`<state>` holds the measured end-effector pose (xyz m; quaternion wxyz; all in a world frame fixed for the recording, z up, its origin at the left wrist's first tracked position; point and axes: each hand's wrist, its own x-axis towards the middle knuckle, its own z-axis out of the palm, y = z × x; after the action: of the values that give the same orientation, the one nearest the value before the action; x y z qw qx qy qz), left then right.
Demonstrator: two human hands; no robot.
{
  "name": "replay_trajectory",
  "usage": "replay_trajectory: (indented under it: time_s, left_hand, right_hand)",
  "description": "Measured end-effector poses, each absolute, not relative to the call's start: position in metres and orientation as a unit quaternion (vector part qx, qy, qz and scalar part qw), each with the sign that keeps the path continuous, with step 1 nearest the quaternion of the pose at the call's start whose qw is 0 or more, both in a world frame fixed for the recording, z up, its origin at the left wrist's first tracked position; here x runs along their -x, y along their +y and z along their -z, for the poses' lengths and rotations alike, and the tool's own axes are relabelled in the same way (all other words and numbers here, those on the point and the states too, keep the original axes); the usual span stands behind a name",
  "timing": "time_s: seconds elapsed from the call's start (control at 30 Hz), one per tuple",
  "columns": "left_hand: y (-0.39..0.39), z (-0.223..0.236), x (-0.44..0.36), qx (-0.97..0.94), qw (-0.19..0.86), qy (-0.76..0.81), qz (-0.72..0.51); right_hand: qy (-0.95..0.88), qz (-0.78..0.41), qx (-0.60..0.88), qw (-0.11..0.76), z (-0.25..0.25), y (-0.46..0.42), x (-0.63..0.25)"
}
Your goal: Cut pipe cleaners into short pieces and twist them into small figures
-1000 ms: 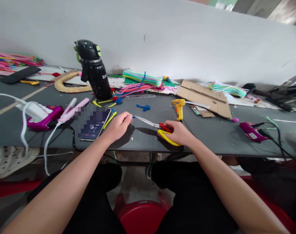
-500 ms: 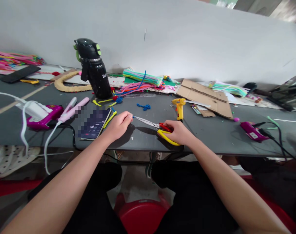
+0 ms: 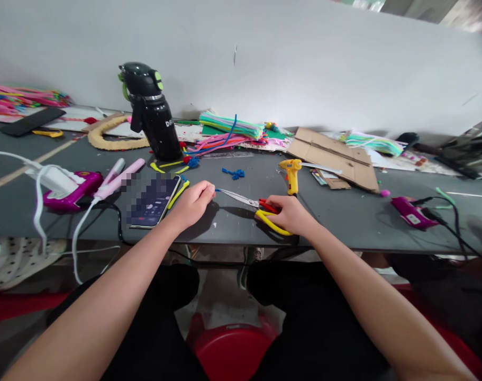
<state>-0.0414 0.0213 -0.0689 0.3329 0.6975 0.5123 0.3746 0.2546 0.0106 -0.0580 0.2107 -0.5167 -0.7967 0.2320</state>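
My left hand [image 3: 197, 202] is closed in a pinch on a blue pipe cleaner [image 3: 217, 190], of which only a short end shows past the fingertips. The scissors [image 3: 241, 198] are in my right hand [image 3: 288, 214], one handle red and the other yellow. Their blade tips point left and meet the blue end at my left fingers; whether they touch it I cannot tell. Behind the blades, small blue cut pieces [image 3: 233, 173] lie on the grey table [image 3: 241, 227]. A yellow glue gun [image 3: 291, 177] stands just beyond my right hand.
Left of my left hand lies a phone [image 3: 155, 203], near yellow pipe cleaners [image 3: 178, 194] and a pink curling iron [image 3: 119, 179]. A black bottle [image 3: 157, 124] stands behind. Cardboard [image 3: 336, 159] and pipe-cleaner bundles [image 3: 230, 126] line the back. Purple power strips [image 3: 413, 213] sit at both sides.
Almost nothing differs. Both hands and the scissors keep their places, with only a very slight shift of the whole view.
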Motion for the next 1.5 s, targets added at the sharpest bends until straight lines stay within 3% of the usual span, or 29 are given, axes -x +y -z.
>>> replay_trajectory:
  time_s: [1.5]
  left_hand:
    - [0.0193,0.0649,0.0404,-0.705,0.312,0.514,-0.377]
  right_hand:
    - [-0.781,-0.28,0.515,0.215,0.0554,0.0103,-0.2549]
